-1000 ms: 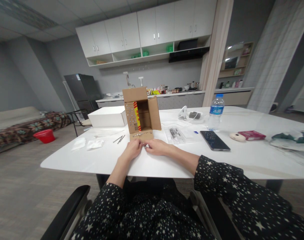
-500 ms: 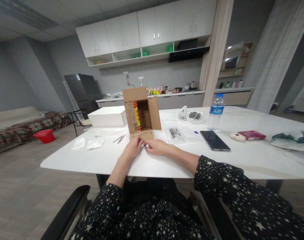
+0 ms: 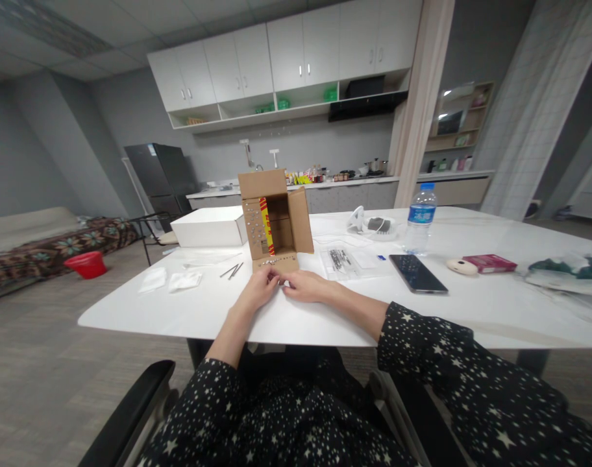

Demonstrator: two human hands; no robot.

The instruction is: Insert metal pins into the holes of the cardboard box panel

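My left hand (image 3: pixel 261 286) and my right hand (image 3: pixel 303 286) meet at the fingertips, just in front of an open cardboard box (image 3: pixel 303 224). Both hands have their fingers curled in and closed; whatever is between them is too small to make out. The box stands on its side with its opening facing me. Small shiny round pieces dot its left flap (image 3: pixel 255 227), which carries a yellow and red strip (image 3: pixel 267 226). More such pieces lie in a row on the bottom flap (image 3: pixel 289 261), close to my fingertips. Two metal tweezers (image 3: pixel 235 271) lie left of my left hand.
On the white table (image 3: pixel 325 324) are a white box (image 3: pixel 208 227), folded tissues (image 3: pixel 185 281), a clear plastic bag (image 3: pixel 343 263) with dark strips, a phone (image 3: pixel 417 273), a water bottle (image 3: pixel 420 220), a dark red box (image 3: pixel 491 262) and a white device (image 3: pixel 357 219). Chair armrests flank me.
The fingers of both hands have shifted very slightly where they meet. The box and the other things on the table have stayed in place.
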